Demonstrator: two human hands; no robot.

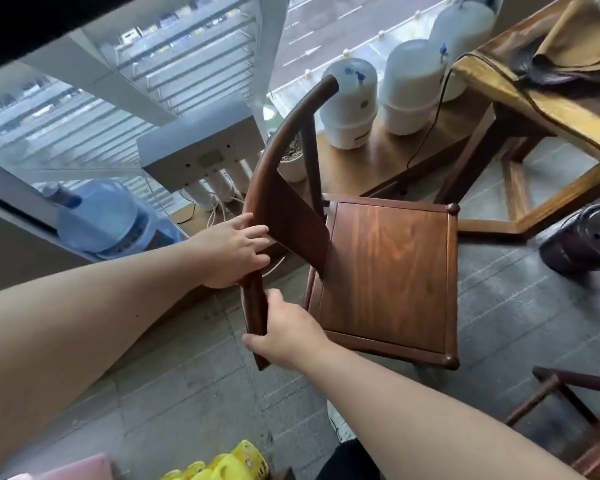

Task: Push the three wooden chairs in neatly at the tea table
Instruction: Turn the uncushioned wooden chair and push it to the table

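A dark wooden chair (388,271) with a curved back rail and a square seat stands on the grey tiled floor in the middle. My left hand (236,251) grips the curved rail about halfway along. My right hand (288,332) holds the rail's near end. The chair faces the tea table (534,98) at the upper right, with a gap of floor between seat and table leg. Part of a second wooden chair (575,410) shows at the lower right corner.
Three white water tanks (349,105) and a small potted plant (291,161) stand on a low wooden ledge by the window. A blue water jug (108,220) and a grey filter unit (201,143) are at left. A dark round object (589,237) lies right; yellow bottles (222,465) below.
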